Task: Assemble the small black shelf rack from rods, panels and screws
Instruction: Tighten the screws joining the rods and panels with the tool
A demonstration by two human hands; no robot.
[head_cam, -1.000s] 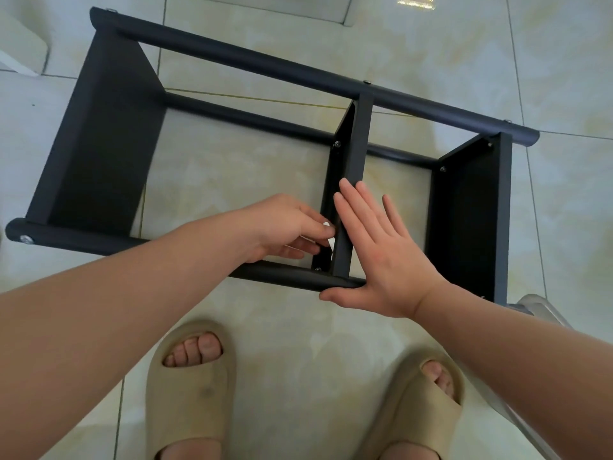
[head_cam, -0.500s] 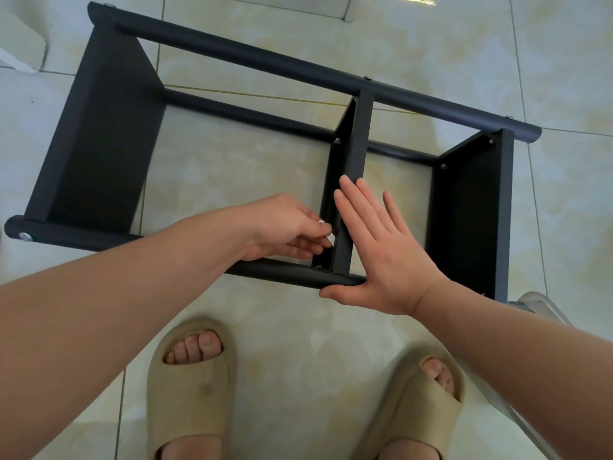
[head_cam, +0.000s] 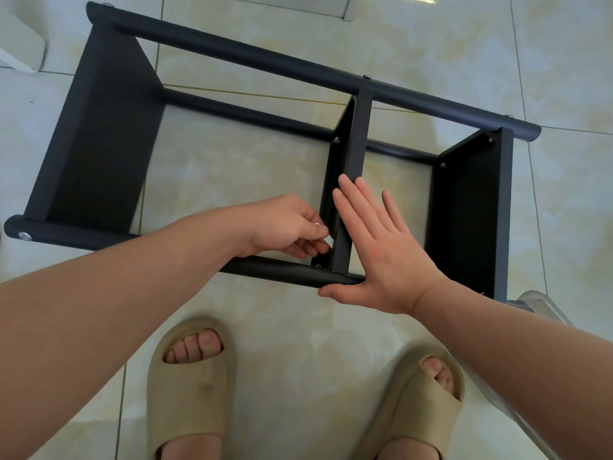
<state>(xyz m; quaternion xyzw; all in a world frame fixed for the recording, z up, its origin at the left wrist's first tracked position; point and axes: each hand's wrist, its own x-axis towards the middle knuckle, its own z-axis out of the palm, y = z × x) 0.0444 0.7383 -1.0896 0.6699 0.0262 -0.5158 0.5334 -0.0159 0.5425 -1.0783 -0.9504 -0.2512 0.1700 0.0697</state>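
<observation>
From the head camera, looking straight down, the black shelf rack lies on its side on the tiled floor, just ahead of two beige sandals. Three panels already sit between the rods: a wide left panel, a narrow middle panel and a right panel. Screw heads show where the middle panel meets the lower far rod and the near rod. The right hand is spread flat with straight fingers and grips nothing; its palm and fingers press against the right face of the middle panel while the thumb lies along the near rod. The left hand is curled, with thumb and fingertips pinching a small pale item right against the left face of that panel, just above the near rod. Whether this item is a screw or a little key cannot be told. The step in hand looks like fastening the middle panel's near corner, so the rack seems close to finished. The next move probably calls for keeping the panel square under the flat hand while the pinched piece is lined up with its hole and turned without slipping. A shiny metal part pokes in at the right edge.
</observation>
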